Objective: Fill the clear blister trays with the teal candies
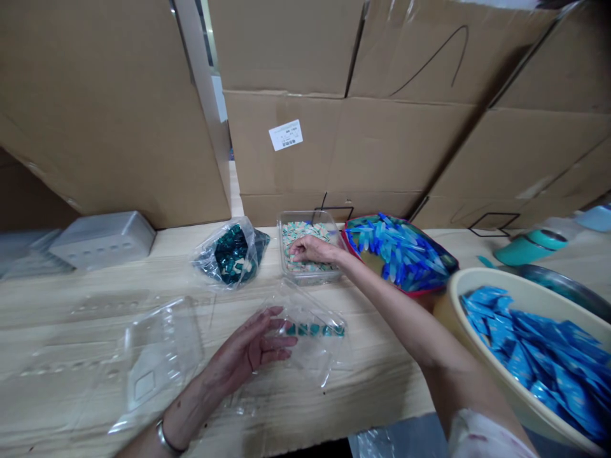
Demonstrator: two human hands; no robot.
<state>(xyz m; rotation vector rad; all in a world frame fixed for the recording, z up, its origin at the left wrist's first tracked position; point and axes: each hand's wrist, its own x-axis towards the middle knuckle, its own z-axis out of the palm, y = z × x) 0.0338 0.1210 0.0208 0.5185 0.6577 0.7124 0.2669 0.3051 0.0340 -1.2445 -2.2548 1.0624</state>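
The right hand (312, 248) is down in the clear tub (312, 276), its fingers drawn close together among the small pale-and-green pieces (305, 230); whether a piece is between them I cannot tell. The left hand (260, 337) is spread loosely, palm turned inward and holding nothing that shows, with its fingers at the left side of the clear tray (317, 366), where green pieces (314, 330) sit in a row. The tray lies on the table (377, 391) just in front of the tub. Picking from the tub goes best with a light pinch on the edges of one piece, since the heap is loose and flat pieces probably cling or slide together. A check that only one has come up is worth making before the hand clears the rim. The tray looks thin and light, so a left fingertip resting on its edge should keep it from skating, while pressing hard could flex it and jolt the row. The forearm passes beside the blue strips (396, 248), so the elbow is best kept high.
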